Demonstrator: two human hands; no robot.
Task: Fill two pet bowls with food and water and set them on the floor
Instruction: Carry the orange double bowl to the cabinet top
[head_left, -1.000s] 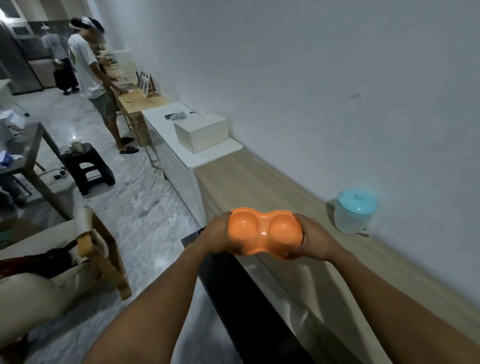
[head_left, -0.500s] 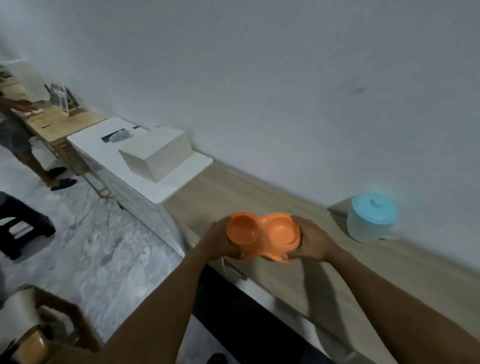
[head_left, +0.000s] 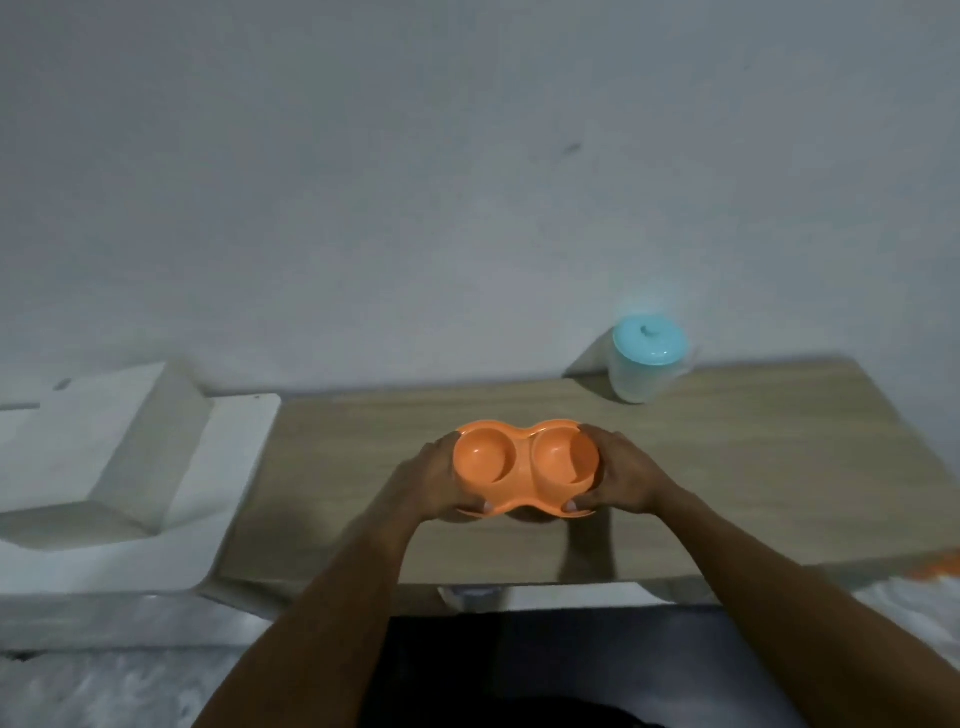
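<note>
Pale marbled flooring (head_left: 93, 686) is seen at the near left edge. Two bare forearms are extended from the near edge toward the middle of the scene. An orange double pet bowl (head_left: 524, 467) is held between both hands over the wooden countertop (head_left: 753, 467), near its middle. The left end of the bowl is gripped by the left hand (head_left: 434, 483), with the fingers curled over the far rim and the thumb laid on the near flange. The right end is gripped in the same manner by the right hand (head_left: 626, 478). The two round wells are turned upward, side by side. A shadow is cast below the near flange; whether the base touches the countertop cannot be told. To the left, a white box (head_left: 119, 452) is set on a white cabinet top (head_left: 234, 467) that adjoins the countertop. At the far right, a translucent jug (head_left: 636, 382) with a turquoise lid (head_left: 649, 338) is placed upright against the grey wall (head_left: 415, 182), well apart from the bowl.
</note>
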